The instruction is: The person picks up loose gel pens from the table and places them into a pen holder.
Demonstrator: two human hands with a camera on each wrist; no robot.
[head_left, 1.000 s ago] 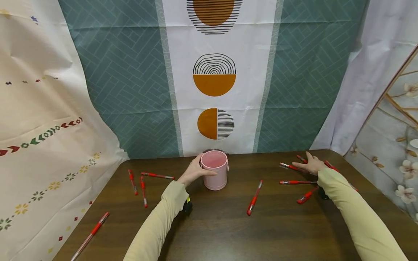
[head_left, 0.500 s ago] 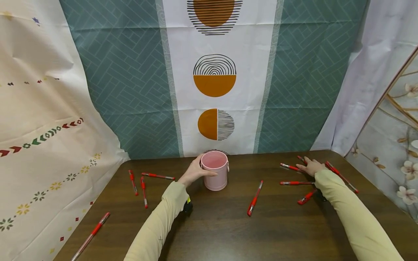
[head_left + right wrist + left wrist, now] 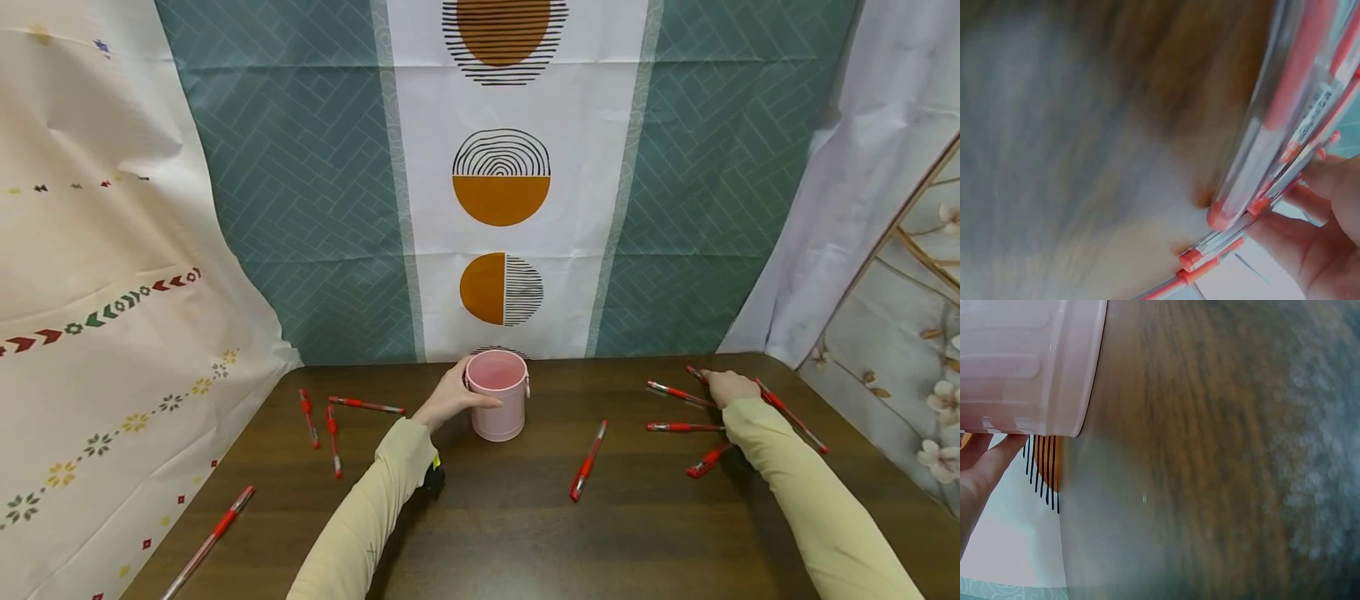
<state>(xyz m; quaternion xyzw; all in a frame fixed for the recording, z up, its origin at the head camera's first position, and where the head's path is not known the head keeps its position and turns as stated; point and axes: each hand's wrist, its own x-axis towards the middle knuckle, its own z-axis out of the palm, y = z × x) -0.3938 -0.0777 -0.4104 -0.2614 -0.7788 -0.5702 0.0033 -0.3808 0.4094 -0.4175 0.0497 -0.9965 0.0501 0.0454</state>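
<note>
Backdrop: teal fabric panels [image 3: 292, 167] either side of a white fabric strip [image 3: 427, 208], the strip printed with ochre discs and black lines. Left flank: cream cloth [image 3: 97, 242] with rows of coloured motifs. Right flank: lavender-white cloth [image 3: 832, 183], then blossom-printed pale cloth [image 3: 900, 333]. Surface: dark brown wood-grain worktop [image 3: 480, 533], far corners rounded.

Item: one pink cylindrical bucket [image 3: 506, 419], upright near the far edge, about mid-width. Left hand [image 3: 450, 398]: grip curled round the bucket's left side, thumb across its near face.

Items: slim red-and-clear pens. Three pens [image 3: 367, 405] at left rear; one front-left pen [image 3: 210, 542]; one central pen [image 3: 588, 461] right of the bucket; five clustered pens [image 3: 684, 427] at far right. Right hand [image 3: 733, 388]: among these five, at the farthest one; whether its grip pinches a pen cannot be told.

Hidden or cropped: bucket floor and left fingertips unseen; front-left pen cut by the lower frame edge; two clustered pens lost at the pale yellow right sleeve [image 3: 802, 475]. Left wrist view: bucket cropped, worktop partly blurred. Right wrist view: pens overlapping, several cut off.
</note>
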